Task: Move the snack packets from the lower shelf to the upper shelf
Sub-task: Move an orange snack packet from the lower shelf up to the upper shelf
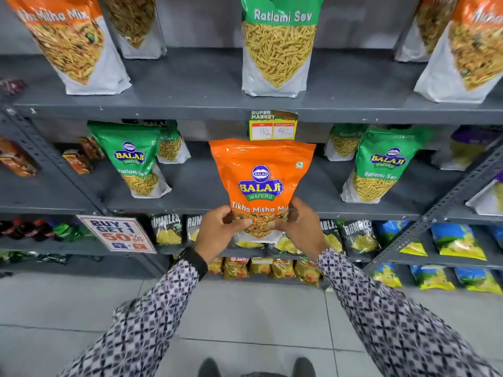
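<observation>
An orange Tikha Mitha Mix packet (pixel 261 172) is held upright in front of the lower shelf (pixel 204 186), off its surface. My left hand (pixel 217 229) grips its bottom left corner and my right hand (pixel 299 227) grips its bottom right corner. On the lower shelf stand green Ratlami Sev packets, one at the left (pixel 130 159) and one at the right (pixel 381 164), with more behind them. The upper shelf (pixel 190 85) carries an orange packet at the left (pixel 70 44), a green Ratlami Sev packet in the middle (pixel 279 47) and an orange packet at the right (pixel 471 50).
A yellow price tag (pixel 273 126) hangs from the upper shelf's front edge just above the held packet. A "Buy 1 Get 1" sign (pixel 117 234) hangs at the lower left. Chip bags (pixel 359 235) fill the shelves below. Slanted metal uprights (pixel 435 213) flank the bay.
</observation>
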Tool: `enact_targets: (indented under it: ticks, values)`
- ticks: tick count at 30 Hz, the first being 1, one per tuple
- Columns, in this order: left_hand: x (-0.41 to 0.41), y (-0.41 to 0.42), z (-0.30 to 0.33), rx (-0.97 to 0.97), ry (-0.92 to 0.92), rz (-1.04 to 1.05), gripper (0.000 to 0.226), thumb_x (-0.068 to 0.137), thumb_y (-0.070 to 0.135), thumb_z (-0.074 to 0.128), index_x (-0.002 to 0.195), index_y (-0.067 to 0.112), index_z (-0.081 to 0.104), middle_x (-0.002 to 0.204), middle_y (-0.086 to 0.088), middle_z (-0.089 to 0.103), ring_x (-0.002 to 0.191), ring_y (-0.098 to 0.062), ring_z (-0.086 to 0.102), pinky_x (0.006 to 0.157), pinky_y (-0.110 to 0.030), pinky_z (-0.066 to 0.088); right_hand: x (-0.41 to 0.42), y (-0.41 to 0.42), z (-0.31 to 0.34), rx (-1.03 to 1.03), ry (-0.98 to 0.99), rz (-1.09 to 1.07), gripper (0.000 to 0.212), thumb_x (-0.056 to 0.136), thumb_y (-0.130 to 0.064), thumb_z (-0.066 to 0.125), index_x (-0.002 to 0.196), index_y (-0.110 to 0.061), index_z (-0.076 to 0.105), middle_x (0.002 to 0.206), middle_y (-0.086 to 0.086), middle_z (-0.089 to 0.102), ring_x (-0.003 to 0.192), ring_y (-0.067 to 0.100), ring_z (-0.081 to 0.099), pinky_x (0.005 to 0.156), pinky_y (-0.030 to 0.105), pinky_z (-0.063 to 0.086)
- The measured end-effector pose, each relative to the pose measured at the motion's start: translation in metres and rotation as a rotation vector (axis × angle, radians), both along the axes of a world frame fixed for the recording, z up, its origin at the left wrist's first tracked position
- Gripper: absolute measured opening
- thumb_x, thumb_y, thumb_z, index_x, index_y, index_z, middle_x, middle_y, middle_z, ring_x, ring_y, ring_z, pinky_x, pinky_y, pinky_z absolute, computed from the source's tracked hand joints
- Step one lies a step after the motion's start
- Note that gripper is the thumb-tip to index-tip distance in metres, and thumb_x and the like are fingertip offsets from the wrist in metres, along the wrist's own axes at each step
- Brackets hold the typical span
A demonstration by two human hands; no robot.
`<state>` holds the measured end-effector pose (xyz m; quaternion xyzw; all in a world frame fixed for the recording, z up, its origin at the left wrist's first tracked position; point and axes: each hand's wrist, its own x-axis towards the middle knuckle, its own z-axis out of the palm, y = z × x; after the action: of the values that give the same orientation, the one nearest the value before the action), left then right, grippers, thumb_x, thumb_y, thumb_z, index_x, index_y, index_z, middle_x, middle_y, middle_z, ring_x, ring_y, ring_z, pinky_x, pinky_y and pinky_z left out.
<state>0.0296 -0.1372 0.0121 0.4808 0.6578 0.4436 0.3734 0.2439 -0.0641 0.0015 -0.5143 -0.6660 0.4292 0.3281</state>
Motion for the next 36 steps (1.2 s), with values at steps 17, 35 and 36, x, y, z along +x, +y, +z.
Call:
enact_targets:
  ticks: [17, 35, 36]
  values:
    - [-0.049, 0.0, 0.215, 0.603, 0.063, 0.086, 0.019, 0.091, 0.016, 0.078, 0.107, 0.026, 0.077, 0.089, 0.025, 0.081, 0.078, 0.01, 0.071, 0.072, -0.008, 0.052, -0.058, 0.002, 0.229, 0.424, 0.342, 0.035, 0.047, 0.076, -0.023, 0.092, 0.117, -0.035, 0.072, 0.099, -0.02, 0.079, 0.095, 0.002, 0.073, 0.084, 0.023, 0.06]
    - [-0.156, 0.135, 0.241, 0.533, 0.089, 0.256, 0.024, 0.094, 0.023, 0.077, 0.118, 0.022, 0.076, 0.109, 0.007, 0.082, 0.099, -0.004, 0.077, 0.093, -0.041, 0.063, -0.205, 0.134, 0.266, 0.49, -0.019, 0.035, 0.035, 0.098, -0.026, 0.07, 0.128, -0.014, 0.057, 0.118, 0.006, 0.076, 0.106, 0.028, 0.072, 0.09, 0.044, 0.058]
    - [-0.157, 0.139, 0.238, 0.525, 0.083, 0.262, 0.026, 0.094, 0.026, 0.078, 0.119, 0.022, 0.076, 0.111, 0.005, 0.082, 0.103, -0.01, 0.078, 0.096, -0.046, 0.063, -0.207, 0.138, 0.264, 0.486, -0.021, 0.039, 0.036, 0.098, -0.026, 0.069, 0.13, -0.014, 0.056, 0.12, 0.007, 0.076, 0.109, 0.03, 0.072, 0.092, 0.044, 0.057]
